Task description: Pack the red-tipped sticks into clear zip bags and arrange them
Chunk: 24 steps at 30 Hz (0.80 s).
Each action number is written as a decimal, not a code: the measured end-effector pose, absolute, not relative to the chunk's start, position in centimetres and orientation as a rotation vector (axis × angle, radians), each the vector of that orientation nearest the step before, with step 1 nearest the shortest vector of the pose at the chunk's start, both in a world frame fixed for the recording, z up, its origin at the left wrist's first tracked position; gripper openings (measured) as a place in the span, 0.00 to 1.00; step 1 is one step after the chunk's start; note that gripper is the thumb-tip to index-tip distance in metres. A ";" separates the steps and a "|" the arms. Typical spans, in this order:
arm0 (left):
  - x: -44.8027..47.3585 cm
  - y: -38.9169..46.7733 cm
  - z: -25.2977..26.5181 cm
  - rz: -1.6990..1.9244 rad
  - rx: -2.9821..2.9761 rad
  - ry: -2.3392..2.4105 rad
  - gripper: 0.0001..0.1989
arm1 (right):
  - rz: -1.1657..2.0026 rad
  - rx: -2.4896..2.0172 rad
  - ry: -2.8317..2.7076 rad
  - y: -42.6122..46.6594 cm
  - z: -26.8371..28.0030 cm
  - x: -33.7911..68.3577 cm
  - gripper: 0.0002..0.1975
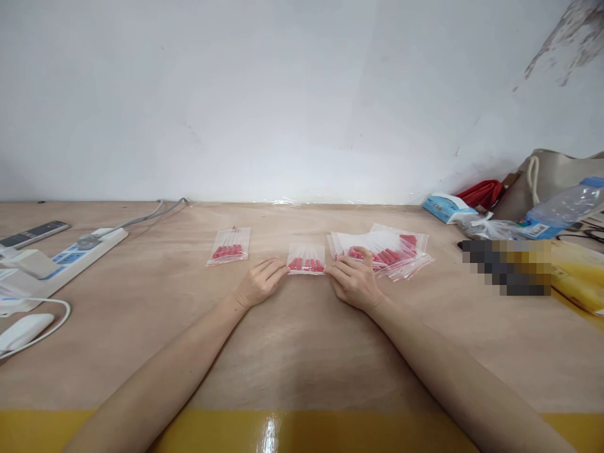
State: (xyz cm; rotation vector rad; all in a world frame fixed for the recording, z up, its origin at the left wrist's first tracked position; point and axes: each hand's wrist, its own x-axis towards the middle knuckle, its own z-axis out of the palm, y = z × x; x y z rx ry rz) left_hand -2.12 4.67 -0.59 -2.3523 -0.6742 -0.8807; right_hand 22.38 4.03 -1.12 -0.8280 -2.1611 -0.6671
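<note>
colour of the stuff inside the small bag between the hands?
Red, inside a clear small bag that the left hand and right hand touch. Head view.

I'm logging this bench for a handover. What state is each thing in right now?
Left hand: fingertips on the left edge of the middle bag.
Right hand: fingers on the bag's right edge.
Middle bag: flat on the table, red pieces inside.
Left bag: lying flat, untouched.
Pile of bags: fanned out, overlapping.
Power strip: plug inserted.
Water bottle: lying on its side.
</note>
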 end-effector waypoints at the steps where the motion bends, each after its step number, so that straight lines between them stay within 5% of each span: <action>1: -2.3 4.7 -0.6 -0.880 -2.340 -0.677 0.09 | -0.667 -0.830 -2.153 4.1 -1.1 22.5 0.09; 9: -2.6 5.6 -1.1 -0.801 -2.374 -0.866 0.10 | -0.734 -0.919 -2.173 4.9 -1.5 22.8 0.10; 18: -9.2 6.0 -0.1 -0.499 -1.965 -2.032 0.34 | -0.730 -1.106 -2.180 4.9 -1.4 22.5 0.08; 24: -9.6 6.7 -1.5 -0.628 -2.106 -1.975 0.19 | -0.781 -1.020 -2.255 6.1 -1.9 21.0 0.09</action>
